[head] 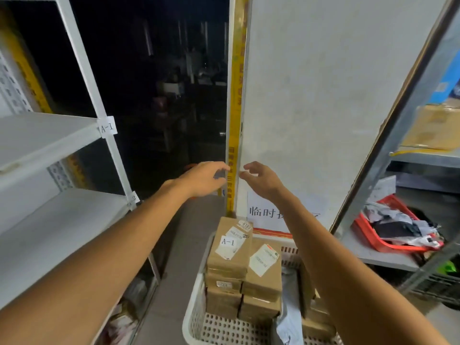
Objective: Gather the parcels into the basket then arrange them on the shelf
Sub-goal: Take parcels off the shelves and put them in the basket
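A white perforated basket (193,317) stands low in the middle, packed with stacked brown cardboard parcels. The top parcel (229,247) bears an "A-1" sticker, and another labelled parcel (263,267) lies next to it. A grey poly bag (286,310) is wedged at their right. The white shelf (37,138) on the left carries an "A-1" tag (107,127) on its post. My left hand (201,179) and my right hand (262,181) reach forward in the air beyond the basket, close together, fingers loosely curled, with nothing seen in them.
On the right, a metal rack (388,135) holds a red basket (371,236) of bagged parcels, with a cardboard box (433,128) above it. Ahead is a white panel with a paper sign (271,210) and a yellow strip (235,95). A dark opening lies behind.
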A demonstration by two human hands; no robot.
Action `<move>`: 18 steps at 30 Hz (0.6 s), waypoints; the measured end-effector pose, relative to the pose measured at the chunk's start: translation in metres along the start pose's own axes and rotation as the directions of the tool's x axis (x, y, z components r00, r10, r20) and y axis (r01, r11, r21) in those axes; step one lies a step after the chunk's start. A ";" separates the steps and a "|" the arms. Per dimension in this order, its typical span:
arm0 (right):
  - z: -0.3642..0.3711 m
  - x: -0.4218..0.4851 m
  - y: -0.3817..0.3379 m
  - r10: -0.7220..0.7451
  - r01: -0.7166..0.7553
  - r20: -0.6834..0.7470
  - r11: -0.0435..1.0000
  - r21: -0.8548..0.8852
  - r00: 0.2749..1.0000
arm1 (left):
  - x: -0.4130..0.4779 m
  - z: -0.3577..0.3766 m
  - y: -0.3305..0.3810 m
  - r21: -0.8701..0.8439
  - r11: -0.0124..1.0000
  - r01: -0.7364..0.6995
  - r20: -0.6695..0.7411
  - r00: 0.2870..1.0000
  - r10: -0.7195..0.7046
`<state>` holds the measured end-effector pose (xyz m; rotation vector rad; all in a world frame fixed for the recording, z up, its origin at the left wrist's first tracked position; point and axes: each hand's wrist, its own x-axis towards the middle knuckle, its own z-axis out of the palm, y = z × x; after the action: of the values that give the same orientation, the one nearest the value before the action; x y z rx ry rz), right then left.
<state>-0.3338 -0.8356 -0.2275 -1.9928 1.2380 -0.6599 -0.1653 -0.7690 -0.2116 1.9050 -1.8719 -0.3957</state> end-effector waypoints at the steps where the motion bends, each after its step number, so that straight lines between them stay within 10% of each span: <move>1: 0.004 -0.005 -0.002 -0.023 0.023 0.024 1.000 -0.003 0.999 | -0.010 -0.001 -0.001 0.025 1.000 0.008 -0.012 1.000 -0.008; 18: 0.075 -0.032 -0.031 -0.264 0.315 0.382 0.946 -0.076 0.885 | -0.147 -0.013 -0.063 0.189 0.892 0.410 -0.121 0.911 -0.393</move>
<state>-0.2763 -0.7757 -0.2527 -2.3127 0.7833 -0.3182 -0.1108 -0.6218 -0.2463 2.4241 -1.5091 -0.2464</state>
